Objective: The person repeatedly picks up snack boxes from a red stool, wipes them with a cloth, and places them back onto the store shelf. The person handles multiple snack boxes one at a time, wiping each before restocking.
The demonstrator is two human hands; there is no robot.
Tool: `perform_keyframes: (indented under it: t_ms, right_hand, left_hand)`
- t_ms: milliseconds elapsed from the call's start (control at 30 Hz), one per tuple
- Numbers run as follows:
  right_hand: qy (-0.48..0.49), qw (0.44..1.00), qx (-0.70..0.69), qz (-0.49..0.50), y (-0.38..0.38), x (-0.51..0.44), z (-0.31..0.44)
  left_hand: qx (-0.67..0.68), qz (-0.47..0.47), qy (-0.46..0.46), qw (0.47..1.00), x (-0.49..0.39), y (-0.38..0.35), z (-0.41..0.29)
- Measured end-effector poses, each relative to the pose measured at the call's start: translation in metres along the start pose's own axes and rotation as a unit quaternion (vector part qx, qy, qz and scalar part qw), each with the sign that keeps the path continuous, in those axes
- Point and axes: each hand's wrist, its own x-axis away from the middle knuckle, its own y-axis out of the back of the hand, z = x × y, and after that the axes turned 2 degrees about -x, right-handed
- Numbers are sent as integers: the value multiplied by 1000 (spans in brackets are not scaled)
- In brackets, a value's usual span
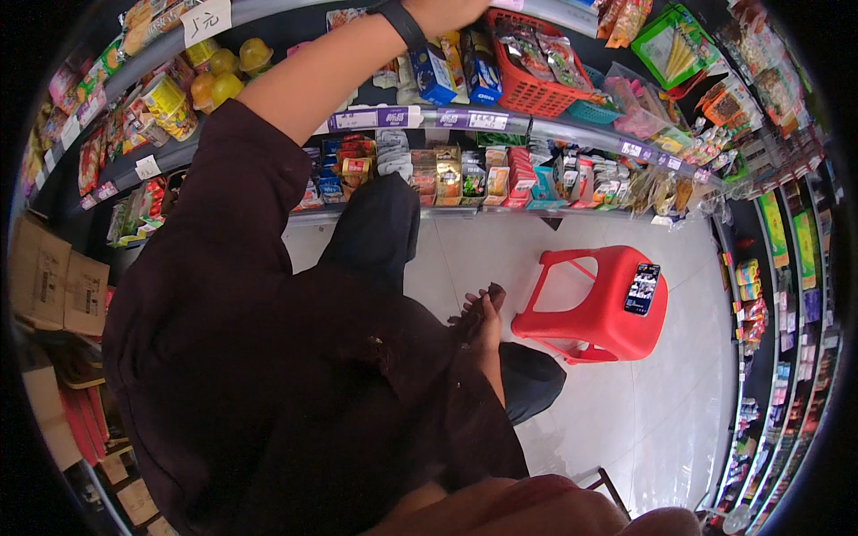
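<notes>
My left arm, with a dark wristband (402,23), stretches up across the shelves, and the part of my left hand (450,13) in view is at the top edge; its fingers are cut off by the picture's rim. Below it stand blue snack boxes (433,75) and a red plastic basket (536,87) of silvery packets. Lower down, near my lap, my right hand (488,315) is closed around a crumpled dark brown cloth (477,313). Small boxed packets (448,177) line the lower shelf in front of my knee.
A red plastic stool (603,288) stands on the tiled floor to the right, with a lit phone (642,289) on its seat. Further stocked shelves curve along the right. Cardboard boxes (60,281) are stacked at the left. A teal basket (595,112) sits beside the red one.
</notes>
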Motion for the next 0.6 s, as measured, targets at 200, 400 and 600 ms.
perform_keyframes:
  t_ms: [200,400,600]
  right_hand:
    - [16,1000,16,11,-2,-1,2]
    - [17,1000,15,19,13,-8,-3]
    - [13,999,38,36,17,-22,-12]
  left_hand:
    - [52,191,-74,977,94,-35,-43]
    - [118,93,350,925,194,-33,-41]
    - [224,20,740,634,233,-43,-23]
